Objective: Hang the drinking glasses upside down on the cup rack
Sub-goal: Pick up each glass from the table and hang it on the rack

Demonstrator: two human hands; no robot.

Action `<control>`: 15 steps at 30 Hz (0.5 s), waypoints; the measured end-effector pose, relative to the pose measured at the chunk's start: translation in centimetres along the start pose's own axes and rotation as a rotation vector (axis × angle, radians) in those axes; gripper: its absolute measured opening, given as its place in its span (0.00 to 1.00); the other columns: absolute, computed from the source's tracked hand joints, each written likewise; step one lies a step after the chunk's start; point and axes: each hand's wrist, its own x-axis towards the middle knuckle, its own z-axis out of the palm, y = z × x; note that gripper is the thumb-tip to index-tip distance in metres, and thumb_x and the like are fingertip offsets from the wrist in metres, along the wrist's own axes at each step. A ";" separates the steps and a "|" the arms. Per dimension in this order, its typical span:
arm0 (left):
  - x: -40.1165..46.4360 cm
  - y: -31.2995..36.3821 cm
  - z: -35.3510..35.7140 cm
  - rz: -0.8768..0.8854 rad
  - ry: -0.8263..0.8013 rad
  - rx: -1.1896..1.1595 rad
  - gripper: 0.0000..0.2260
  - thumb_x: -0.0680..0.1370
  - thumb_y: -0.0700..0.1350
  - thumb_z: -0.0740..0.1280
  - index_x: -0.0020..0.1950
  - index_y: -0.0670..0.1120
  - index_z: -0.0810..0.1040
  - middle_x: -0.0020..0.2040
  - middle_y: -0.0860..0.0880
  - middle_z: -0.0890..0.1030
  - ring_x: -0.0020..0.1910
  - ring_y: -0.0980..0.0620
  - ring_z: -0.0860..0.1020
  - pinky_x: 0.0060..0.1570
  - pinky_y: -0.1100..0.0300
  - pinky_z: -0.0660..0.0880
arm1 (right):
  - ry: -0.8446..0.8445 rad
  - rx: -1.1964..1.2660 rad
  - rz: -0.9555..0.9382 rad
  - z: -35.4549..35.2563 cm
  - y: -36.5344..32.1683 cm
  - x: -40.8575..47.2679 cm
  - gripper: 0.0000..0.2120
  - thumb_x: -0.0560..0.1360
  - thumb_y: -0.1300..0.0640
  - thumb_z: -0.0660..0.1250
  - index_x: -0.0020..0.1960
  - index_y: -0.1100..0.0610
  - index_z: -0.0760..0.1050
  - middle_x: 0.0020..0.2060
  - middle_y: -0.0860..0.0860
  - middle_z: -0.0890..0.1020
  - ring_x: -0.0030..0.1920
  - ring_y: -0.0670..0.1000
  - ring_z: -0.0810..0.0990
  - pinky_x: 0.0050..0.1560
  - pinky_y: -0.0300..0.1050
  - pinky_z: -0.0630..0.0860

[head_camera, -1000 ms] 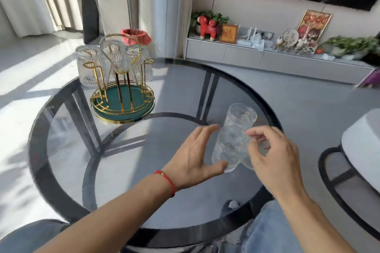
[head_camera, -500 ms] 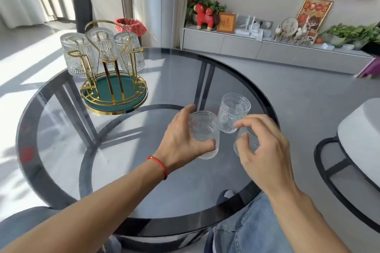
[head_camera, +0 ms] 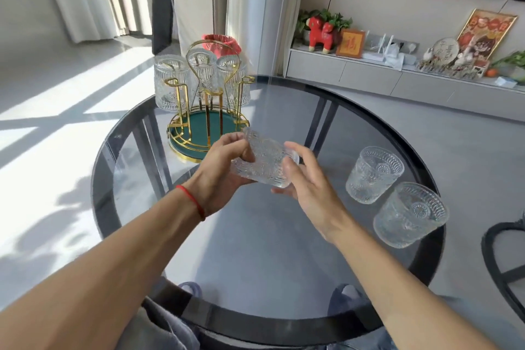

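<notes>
A patterned drinking glass [head_camera: 265, 162] lies tilted on its side in the air above the round table, just in front of the gold cup rack [head_camera: 206, 111]. My left hand [head_camera: 224, 167] grips its left end and my right hand [head_camera: 301, 179] touches its right end and underside. The rack has a green base and carries three glasses [head_camera: 170, 82] upside down on its back pegs; the front pegs are bare. Two more glasses [head_camera: 375, 175] stand upright at the table's right, the nearer glass [head_camera: 410, 214] close to the edge.
The dark glass table top [head_camera: 272, 239] has a black rim. A chair frame [head_camera: 500, 261] stands to the right. A low cabinet [head_camera: 397, 79] with ornaments runs along the far wall. A red-lined bin [head_camera: 224, 40] is behind the rack.
My left hand lifted one glass from the group of three and carried it left toward the rack, tipping it onto its side. My right hand left the other glasses and came to it.
</notes>
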 end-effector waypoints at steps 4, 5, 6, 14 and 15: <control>0.3 0.7 -1.5 0.034 0.054 0.034 0.21 0.64 0.39 0.62 0.57 0.38 0.74 0.51 0.40 0.73 0.51 0.41 0.73 0.57 0.40 0.78 | 0.035 0.249 0.041 1.8 -0.3 1.8 0.29 0.76 0.44 0.73 0.73 0.56 0.72 0.60 0.58 0.85 0.63 0.59 0.83 0.67 0.65 0.77; 0.4 0.8 -1.9 0.085 0.090 0.095 0.21 0.64 0.40 0.62 0.56 0.37 0.75 0.51 0.40 0.74 0.50 0.43 0.74 0.54 0.45 0.78 | 0.067 0.216 0.031 1.9 -0.6 2.3 0.28 0.76 0.44 0.74 0.71 0.54 0.74 0.59 0.58 0.86 0.62 0.57 0.84 0.67 0.64 0.77; 0.6 0.8 -2.3 0.132 0.125 0.167 0.23 0.64 0.40 0.62 0.59 0.38 0.76 0.52 0.41 0.77 0.50 0.45 0.75 0.53 0.50 0.76 | 0.115 0.164 0.009 1.8 -1.0 2.8 0.25 0.75 0.45 0.76 0.69 0.50 0.76 0.58 0.57 0.85 0.61 0.55 0.85 0.67 0.63 0.78; 2.1 -1.8 -5.0 0.234 0.190 1.297 0.25 0.73 0.41 0.67 0.71 0.46 0.72 0.70 0.45 0.75 0.69 0.45 0.69 0.70 0.49 0.68 | 0.407 -0.253 -0.390 0.2 -6.7 7.2 0.28 0.69 0.43 0.78 0.68 0.44 0.78 0.63 0.47 0.81 0.62 0.49 0.81 0.63 0.55 0.80; 2.3 -2.1 -5.0 0.229 0.164 1.377 0.26 0.73 0.41 0.67 0.72 0.46 0.72 0.71 0.45 0.74 0.71 0.45 0.67 0.71 0.48 0.67 | 0.440 -0.262 -0.407 0.0 -7.4 8.1 0.28 0.69 0.43 0.78 0.68 0.45 0.78 0.62 0.45 0.81 0.61 0.46 0.80 0.64 0.52 0.79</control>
